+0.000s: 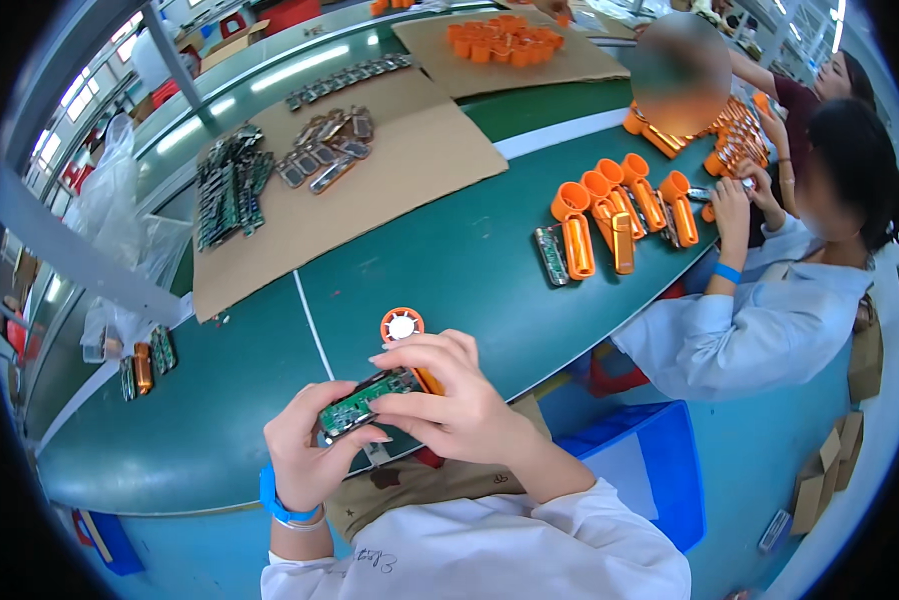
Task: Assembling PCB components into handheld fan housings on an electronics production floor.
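Over the near edge of the table, my left hand (307,440) grips one end of a green circuit board (355,404), thumb and fingers along its edges. The fingertips of my right hand (462,402) are closed on the board's other end. Just beyond my right fingers shows the round end of an orange housing (403,324), with a white spoked disc inside. Part of its orange body appears under my right hand; whether that hand also holds it I cannot tell.
Green boards (232,190) and metal-framed modules (328,145) lie on cardboard (400,190) at the far left. Several orange housings (578,245) stand to the right, near a co-worker (770,290) handling parts. A blue bin (660,470) is below the table edge.
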Demonstrator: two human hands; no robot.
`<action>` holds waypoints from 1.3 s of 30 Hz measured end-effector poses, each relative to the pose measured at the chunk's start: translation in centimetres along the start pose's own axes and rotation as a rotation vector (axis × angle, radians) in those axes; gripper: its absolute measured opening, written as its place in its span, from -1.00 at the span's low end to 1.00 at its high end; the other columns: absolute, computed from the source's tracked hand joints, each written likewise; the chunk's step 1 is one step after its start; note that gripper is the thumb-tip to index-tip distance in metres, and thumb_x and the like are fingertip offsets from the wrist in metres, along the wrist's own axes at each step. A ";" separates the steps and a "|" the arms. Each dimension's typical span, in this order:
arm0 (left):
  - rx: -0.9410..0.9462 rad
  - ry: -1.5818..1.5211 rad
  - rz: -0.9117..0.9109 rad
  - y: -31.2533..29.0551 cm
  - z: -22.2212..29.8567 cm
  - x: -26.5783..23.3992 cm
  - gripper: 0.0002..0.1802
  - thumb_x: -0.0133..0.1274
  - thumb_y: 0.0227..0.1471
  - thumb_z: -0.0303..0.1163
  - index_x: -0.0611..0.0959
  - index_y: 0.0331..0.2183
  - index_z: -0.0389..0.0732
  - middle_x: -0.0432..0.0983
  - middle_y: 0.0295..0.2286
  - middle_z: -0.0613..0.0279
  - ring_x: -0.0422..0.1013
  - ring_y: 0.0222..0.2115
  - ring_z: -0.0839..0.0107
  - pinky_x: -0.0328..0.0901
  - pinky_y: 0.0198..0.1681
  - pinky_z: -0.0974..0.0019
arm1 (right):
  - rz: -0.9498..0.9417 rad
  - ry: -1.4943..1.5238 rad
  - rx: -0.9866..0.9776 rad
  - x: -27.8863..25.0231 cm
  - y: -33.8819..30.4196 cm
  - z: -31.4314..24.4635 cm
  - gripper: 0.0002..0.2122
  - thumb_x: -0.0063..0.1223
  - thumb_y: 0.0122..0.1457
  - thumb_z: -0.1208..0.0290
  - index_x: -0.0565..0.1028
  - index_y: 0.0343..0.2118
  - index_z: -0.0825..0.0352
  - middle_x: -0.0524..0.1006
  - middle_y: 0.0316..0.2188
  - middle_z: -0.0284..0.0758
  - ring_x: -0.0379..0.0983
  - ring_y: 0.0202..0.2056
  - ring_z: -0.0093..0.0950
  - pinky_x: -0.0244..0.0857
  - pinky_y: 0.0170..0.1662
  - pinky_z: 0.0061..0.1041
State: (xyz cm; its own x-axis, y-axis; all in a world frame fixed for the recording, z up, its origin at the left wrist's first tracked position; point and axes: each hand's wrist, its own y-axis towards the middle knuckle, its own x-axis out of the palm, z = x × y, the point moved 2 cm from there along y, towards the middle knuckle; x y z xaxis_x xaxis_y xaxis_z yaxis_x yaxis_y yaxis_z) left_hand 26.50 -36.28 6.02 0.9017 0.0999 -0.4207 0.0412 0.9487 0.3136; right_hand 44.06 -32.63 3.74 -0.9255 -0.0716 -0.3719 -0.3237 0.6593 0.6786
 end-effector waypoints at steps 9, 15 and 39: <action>0.088 -0.034 0.011 0.2 -0.5 0.5 -0.53 0.39 -0.33 -0.40 0.58 -0.30 -0.32 0.55 -0.47 0.13 0.49 -0.50 0.38 0.36 -0.43 0.43 | 0.002 -0.164 -0.151 -0.3 0.1 -0.2 -0.74 0.25 -0.32 0.57 0.62 -0.45 0.13 0.44 -0.16 -0.42 0.31 -0.10 -0.37 0.09 -0.13 -0.34; 0.067 -0.035 0.008 0.2 -1.0 0.7 -0.52 0.40 -0.35 -0.41 0.58 -0.29 -0.32 0.55 -0.45 0.12 0.51 -0.48 0.37 0.38 -0.41 0.43 | 0.012 -0.147 -0.166 -0.2 0.3 0.1 -0.75 0.19 -0.31 0.58 0.58 -0.45 0.18 0.43 -0.19 -0.41 0.28 -0.10 -0.34 0.07 -0.11 -0.28; 0.030 -0.238 0.024 -0.8 -4.4 -1.9 0.18 0.41 -0.34 -0.30 0.01 0.19 -0.28 0.50 -0.23 0.05 0.42 -0.29 0.38 0.31 -0.25 0.35 | -0.308 -0.325 -0.230 -1.5 3.7 1.2 -0.65 0.24 -0.18 0.45 0.45 -0.27 0.39 0.46 -0.37 -0.31 0.43 -0.36 -0.36 0.33 -0.32 -0.42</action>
State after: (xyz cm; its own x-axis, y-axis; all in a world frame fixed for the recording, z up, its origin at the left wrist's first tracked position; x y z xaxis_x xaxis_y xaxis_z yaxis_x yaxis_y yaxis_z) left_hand 22.91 -35.95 2.82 0.9785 0.0457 -0.2014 0.0278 0.9372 0.3478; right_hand 44.47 -29.13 6.04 -0.6832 0.0237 -0.7298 -0.6407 0.4600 0.6147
